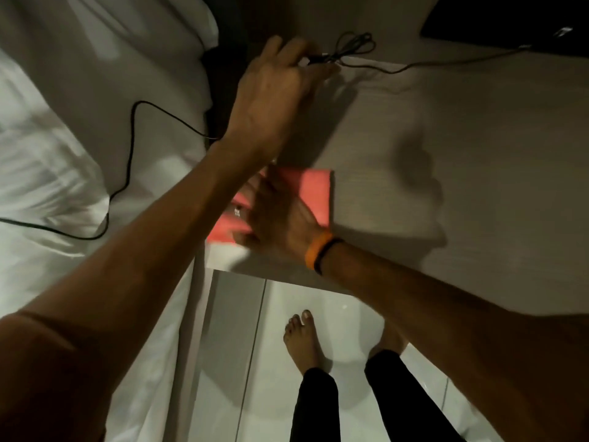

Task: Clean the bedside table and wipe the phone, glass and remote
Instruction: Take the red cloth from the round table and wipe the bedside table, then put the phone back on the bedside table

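The pale bedside table [446, 129] fills the right and middle of the view. A folded pink cloth [314, 193] lies near its front left corner, and my right hand [277, 224] presses flat on it, an orange band on the wrist. At the table's back left, my left hand [271, 97] pinches a bundled black cable [350, 49]. No phone, glass or remote shows.
A bed with white sheets [63, 138] and a pillow lies to the left, a thin black cable [127, 148] trailing across it. A dark flat object [526, 23] sits at the table's back right corner. My bare feet [302, 342] stand on a glossy white floor below.
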`<state>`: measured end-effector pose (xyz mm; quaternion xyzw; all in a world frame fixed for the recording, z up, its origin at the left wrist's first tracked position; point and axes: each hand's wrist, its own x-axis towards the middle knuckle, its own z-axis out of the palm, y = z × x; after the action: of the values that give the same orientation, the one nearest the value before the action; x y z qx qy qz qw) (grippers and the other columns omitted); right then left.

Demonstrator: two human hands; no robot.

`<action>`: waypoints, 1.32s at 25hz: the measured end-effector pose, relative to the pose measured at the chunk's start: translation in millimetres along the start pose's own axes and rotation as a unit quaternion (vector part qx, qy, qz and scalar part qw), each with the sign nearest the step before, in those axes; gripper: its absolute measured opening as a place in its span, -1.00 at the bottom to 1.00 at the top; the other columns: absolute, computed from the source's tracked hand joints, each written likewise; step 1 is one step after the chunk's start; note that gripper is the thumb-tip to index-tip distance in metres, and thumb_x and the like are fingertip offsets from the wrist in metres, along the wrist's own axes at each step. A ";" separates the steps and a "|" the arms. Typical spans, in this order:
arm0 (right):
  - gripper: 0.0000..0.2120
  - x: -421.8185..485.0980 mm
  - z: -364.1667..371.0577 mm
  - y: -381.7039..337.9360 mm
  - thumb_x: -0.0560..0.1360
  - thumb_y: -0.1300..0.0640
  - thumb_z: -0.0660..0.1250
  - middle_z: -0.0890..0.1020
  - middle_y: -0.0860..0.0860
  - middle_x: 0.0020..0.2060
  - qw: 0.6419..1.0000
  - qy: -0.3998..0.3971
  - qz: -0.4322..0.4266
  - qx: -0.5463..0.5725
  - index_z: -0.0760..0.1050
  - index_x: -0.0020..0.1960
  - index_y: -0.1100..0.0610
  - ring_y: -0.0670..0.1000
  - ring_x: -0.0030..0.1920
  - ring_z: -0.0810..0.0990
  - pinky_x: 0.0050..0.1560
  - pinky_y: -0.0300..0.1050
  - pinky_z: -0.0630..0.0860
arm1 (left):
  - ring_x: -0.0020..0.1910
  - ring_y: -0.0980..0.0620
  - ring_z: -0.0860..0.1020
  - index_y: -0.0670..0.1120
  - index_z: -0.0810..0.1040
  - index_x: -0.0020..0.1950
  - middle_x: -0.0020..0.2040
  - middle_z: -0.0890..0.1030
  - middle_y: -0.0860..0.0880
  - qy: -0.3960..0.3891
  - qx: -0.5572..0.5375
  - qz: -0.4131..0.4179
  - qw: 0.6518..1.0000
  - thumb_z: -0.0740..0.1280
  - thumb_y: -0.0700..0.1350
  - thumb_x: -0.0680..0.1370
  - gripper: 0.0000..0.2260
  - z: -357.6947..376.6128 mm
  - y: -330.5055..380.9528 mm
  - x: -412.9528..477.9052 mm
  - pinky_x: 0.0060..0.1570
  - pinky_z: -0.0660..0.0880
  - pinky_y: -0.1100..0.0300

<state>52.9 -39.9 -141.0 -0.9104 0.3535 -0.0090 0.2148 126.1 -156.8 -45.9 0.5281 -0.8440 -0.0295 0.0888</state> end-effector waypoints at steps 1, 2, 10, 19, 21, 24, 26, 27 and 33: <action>-0.37 -23.3 0.7 -9.1 0.64 -0.25 0.04 0.08 0.19 0.63 0.997 -0.006 -0.057 -0.049 0.06 0.63 -0.01 0.27 0.63 -0.01 0.57 0.35 0.00 | 0.28 -0.25 0.47 -0.04 0.52 0.45 0.38 0.52 -0.17 -0.011 -0.004 0.000 1.000 0.23 -0.15 0.67 -0.66 2.5 1.5 -2.2 0.07 0.47 -0.04; -0.35 -49.9 2.4 -11.6 0.64 -0.27 0.04 -0.02 0.17 0.65 0.992 -0.023 -0.090 -0.087 -0.03 0.64 -0.06 0.27 0.64 -0.10 0.56 0.37 -0.01 | 0.28 -0.25 0.47 -0.05 0.53 0.45 0.38 0.51 -0.17 -0.021 -0.010 0.001 1.000 0.25 -0.18 0.67 -0.66 5.8 5.3 -4.1 0.07 0.48 -0.04; -0.38 -280.7 -2.4 70.5 0.64 -0.25 0.11 0.08 0.15 0.63 0.985 -0.025 0.081 -0.151 0.05 0.62 -0.11 0.25 0.63 0.04 0.55 0.34 0.14 | 0.29 -0.29 0.45 -0.03 0.48 0.48 0.39 0.48 -0.24 -0.116 -0.025 -0.001 0.993 0.24 -0.05 0.67 -0.63 60.2 55.6 -31.2 0.20 0.41 -0.14; -0.42 -330.8 -2.9 83.2 0.67 -0.22 0.04 0.11 0.16 0.63 0.982 -0.020 0.128 -0.138 0.04 0.63 -0.09 0.25 0.63 0.05 0.54 0.35 0.15 | 0.54 -0.34 0.22 0.06 0.52 0.38 0.58 0.26 -0.22 -0.078 0.054 -0.091 0.991 0.23 0.13 0.66 -0.66 68.9 83.4 -37.0 0.44 0.22 -0.31; -0.43 -320.7 -8.1 83.7 0.68 -0.23 0.03 0.10 0.16 0.63 0.987 -0.023 0.091 -0.129 0.03 0.63 -0.11 0.25 0.63 0.04 0.55 0.34 0.13 | 0.56 -0.33 0.22 0.04 0.53 0.34 0.58 0.29 -0.23 -0.042 0.053 -0.084 0.994 0.18 0.13 0.68 -0.67 67.8 101.9 -54.6 0.50 0.15 -0.31; -0.37 -280.3 -17.4 91.9 0.65 -0.33 -0.03 -0.03 0.13 0.65 0.991 -0.070 0.017 -0.116 -0.04 0.63 -0.12 0.21 0.65 -0.08 0.59 0.30 -0.02 | 0.55 -0.34 0.24 -0.04 0.59 0.33 0.54 0.35 -0.28 -0.031 0.012 -0.083 0.996 0.25 0.09 0.65 -0.66 69.9 137.7 -94.7 0.54 0.08 -0.28; -0.32 -257.7 -23.4 89.2 0.62 -0.37 -0.04 -0.09 0.11 0.65 0.990 -0.077 0.022 -0.116 -0.08 0.64 -0.12 0.19 0.65 -0.14 0.59 0.30 -0.06 | 0.52 -0.35 0.29 -0.06 0.59 0.35 0.50 0.40 -0.31 -0.035 -0.004 -0.106 0.994 0.30 0.10 0.63 -0.63 67.9 156.8 -123.1 0.54 0.12 -0.26; -0.31 -252.7 -27.3 83.8 0.61 -0.38 -0.03 -0.12 0.11 0.65 0.990 -0.075 0.037 -0.116 -0.08 0.64 -0.12 0.19 0.65 -0.16 0.59 0.31 -0.05 | 0.52 -0.34 0.30 -0.07 0.59 0.36 0.49 0.41 -0.31 -0.041 -0.013 -0.128 0.991 0.28 0.12 0.63 -0.61 63.9 163.6 -137.2 0.54 0.12 -0.25; -0.37 -207.6 -74.6 5.5 0.60 -0.27 0.12 0.07 0.12 0.64 0.993 0.037 0.098 -0.051 0.15 0.59 -0.05 0.14 0.64 0.03 0.63 0.12 -0.09 | 0.56 -0.19 0.22 -0.06 0.44 0.52 0.55 0.36 -0.22 -0.006 -0.056 -0.273 0.961 0.12 0.16 0.66 -0.49 8.0 160.6 -213.1 0.50 0.18 -0.16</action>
<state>-118.9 62.2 -47.4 -0.8800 0.4490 -0.0039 0.1548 73.3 104.7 -55.9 0.7321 -0.6657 -0.1024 0.1019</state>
